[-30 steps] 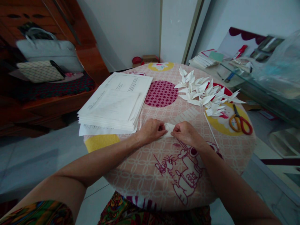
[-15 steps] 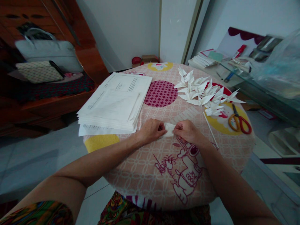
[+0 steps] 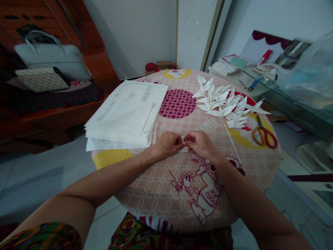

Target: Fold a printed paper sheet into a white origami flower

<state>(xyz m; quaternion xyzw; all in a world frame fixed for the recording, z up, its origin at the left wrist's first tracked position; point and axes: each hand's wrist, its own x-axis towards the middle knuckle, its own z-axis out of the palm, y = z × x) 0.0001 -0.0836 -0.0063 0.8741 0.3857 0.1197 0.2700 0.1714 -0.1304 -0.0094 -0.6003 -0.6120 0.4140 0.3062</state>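
A small folded piece of white paper [image 3: 184, 149] lies on the cloth-covered table, mostly hidden under my fingers. My left hand [image 3: 170, 141] pinches its left side, fingers curled and pressed together. Close against it, my right hand [image 3: 199, 142] has its thumb and fingertips closed on the upper part of the paper. Beyond my hands, at the right back, several folded white paper cranes [image 3: 221, 99] lie in a heap. A thin white stick [image 3: 232, 143] rests to the right of my right hand.
A thick stack of printed paper sheets [image 3: 127, 114] sits at the left of the round table [image 3: 161, 194]. Scissors [image 3: 264, 133] with orange and red handles lie near the right edge. A glass-topped side table [image 3: 275, 88] stands at the right, and a wooden seat [image 3: 62, 111] with bags at the left.
My right hand has moved left along the paper, up against my left hand, covering more of it. My left hand stays in place.
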